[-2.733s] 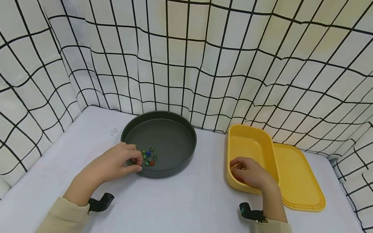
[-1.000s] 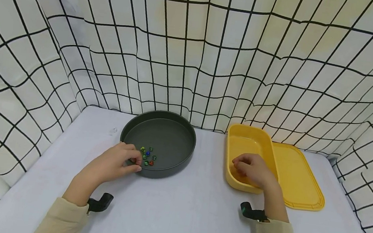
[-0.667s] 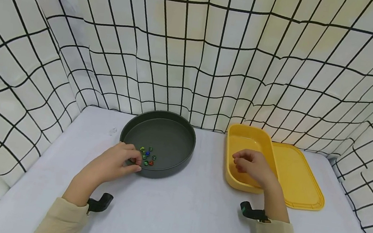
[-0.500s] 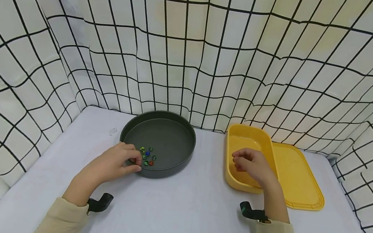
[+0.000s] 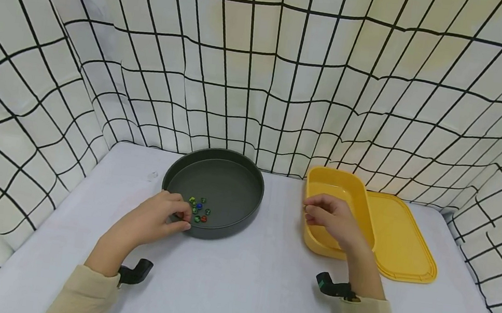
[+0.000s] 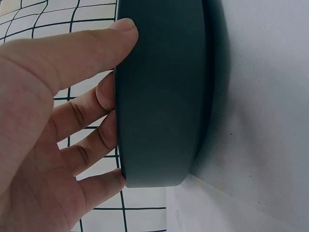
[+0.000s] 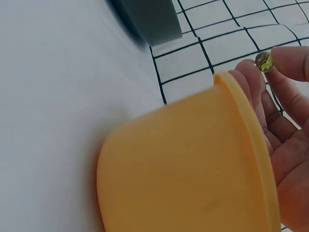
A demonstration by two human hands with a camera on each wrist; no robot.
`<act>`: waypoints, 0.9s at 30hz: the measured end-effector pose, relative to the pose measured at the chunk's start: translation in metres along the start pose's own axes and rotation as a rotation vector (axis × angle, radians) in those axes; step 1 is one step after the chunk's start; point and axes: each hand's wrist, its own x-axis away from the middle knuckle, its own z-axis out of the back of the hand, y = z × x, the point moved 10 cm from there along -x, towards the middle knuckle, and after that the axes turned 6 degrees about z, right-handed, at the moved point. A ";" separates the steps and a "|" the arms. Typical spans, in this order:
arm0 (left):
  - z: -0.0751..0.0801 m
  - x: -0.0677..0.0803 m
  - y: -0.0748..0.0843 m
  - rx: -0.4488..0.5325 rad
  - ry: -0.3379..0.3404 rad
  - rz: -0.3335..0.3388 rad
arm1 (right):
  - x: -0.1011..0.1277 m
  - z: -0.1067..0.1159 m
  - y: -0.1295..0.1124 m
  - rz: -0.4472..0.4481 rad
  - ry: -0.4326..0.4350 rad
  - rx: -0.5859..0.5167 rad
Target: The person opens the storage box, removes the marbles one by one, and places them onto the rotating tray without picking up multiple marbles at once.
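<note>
A dark round pan [image 5: 228,187] sits on the table with several coloured marbles [image 5: 199,209] near its front left wall. My left hand [image 5: 163,216] grips that rim, thumb outside and fingers over the edge; the left wrist view shows the hand [image 6: 63,121] curled around the pan wall [image 6: 164,96]. My right hand [image 5: 330,218] hovers over the left rim of a yellow box [image 5: 338,188], pinching a small yellowish marble [image 7: 263,61] between its fingertips above the box's rim [image 7: 241,111].
The yellow lid [image 5: 401,237] lies flat to the right of the box. A black-gridded white cloth [image 5: 261,74] walls the table on the back and sides. Bare white tabletop [image 5: 245,281] lies in front of the pan and box.
My right hand has risen out of the yellow box and shifted left over its rim. The left hand and the pan have stayed put.
</note>
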 end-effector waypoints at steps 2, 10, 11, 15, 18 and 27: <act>0.000 0.000 0.000 0.002 0.000 0.001 | 0.000 -0.003 -0.002 0.006 -0.007 -0.008; 0.001 0.000 0.000 0.000 0.003 -0.001 | -0.001 -0.015 -0.008 0.029 -0.026 -0.022; 0.001 0.000 0.000 0.001 0.002 0.001 | -0.001 -0.017 -0.009 0.031 -0.025 -0.028; 0.000 0.000 0.000 0.002 0.000 0.006 | -0.002 -0.023 -0.012 0.046 -0.027 -0.057; 0.000 0.000 0.000 0.001 -0.001 0.006 | -0.003 -0.029 -0.014 0.056 -0.033 -0.077; -0.001 0.000 -0.001 0.000 0.006 -0.008 | -0.006 -0.049 -0.016 0.052 -0.070 -0.114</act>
